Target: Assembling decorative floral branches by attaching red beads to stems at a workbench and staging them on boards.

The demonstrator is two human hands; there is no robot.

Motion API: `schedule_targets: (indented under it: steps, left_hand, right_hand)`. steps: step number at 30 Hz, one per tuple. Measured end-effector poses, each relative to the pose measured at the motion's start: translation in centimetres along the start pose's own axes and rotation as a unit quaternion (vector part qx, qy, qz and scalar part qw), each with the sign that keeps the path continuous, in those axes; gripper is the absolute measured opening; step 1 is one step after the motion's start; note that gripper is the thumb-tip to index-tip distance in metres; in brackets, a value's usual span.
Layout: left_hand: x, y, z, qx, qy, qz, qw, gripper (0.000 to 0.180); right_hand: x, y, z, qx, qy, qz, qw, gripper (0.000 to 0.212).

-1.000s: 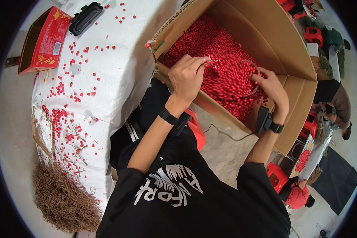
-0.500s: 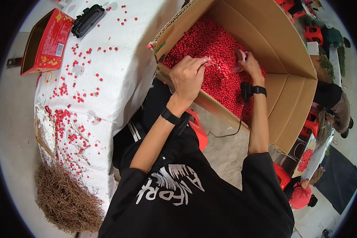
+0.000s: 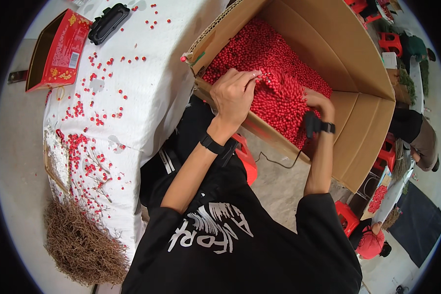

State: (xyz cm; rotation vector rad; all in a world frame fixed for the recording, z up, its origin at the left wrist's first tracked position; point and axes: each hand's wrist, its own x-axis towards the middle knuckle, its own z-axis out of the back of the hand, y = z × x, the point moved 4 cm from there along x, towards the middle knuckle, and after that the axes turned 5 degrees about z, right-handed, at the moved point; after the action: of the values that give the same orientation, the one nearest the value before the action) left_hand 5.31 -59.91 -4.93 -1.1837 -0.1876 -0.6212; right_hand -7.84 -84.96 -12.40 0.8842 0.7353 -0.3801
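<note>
A large cardboard box (image 3: 328,44) stands open before me, holding a deep heap of small red berries (image 3: 274,44). My left hand (image 3: 232,95) is above the box's near edge, thumb and fingertips pinched together at the berries; a small pale bit shows at the tips, too small to name. My right hand (image 3: 319,102) reaches into the right side of the heap, its fingers largely hidden by the berries, which bulge up between my hands. Dark bands circle both wrists, and a black device with a cable sits at the right one.
On the left, a white-covered table (image 3: 147,88) carries scattered red berries, a red carton (image 3: 63,54), a black plastic holder (image 3: 108,23) and a pile of brown twigs (image 3: 83,245). A red stool (image 3: 246,159) stands below the box. Other people work at the far right.
My right hand has gone from above the berries down into them, toward me, and the berries beside it have risen into a mound. My left hand has stayed nearly still.
</note>
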Motion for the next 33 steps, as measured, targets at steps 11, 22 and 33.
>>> schedule_targets:
  steps: [11, 22, 33]
  left_hand:
    - [0.0, -0.4, -0.6, -0.009, -0.011, -0.024, 1.000, 0.013]
    - [0.1, -0.2, 0.0, 0.002, 0.005, -0.010, 1.000, 0.011]
    - [0.1, -0.1, 0.0, 0.003, 0.007, 0.000, 1.000, 0.010]
  right_hand:
    - [-11.2, 17.4, 3.2, -0.066, -0.473, -0.114, 0.871, 0.051]
    - [2.8, -2.7, 4.4, -0.132, -0.400, -0.123, 0.899, 0.054]
    - [5.0, -7.7, -0.8, -0.029, -0.033, 0.030, 0.999, 0.046]
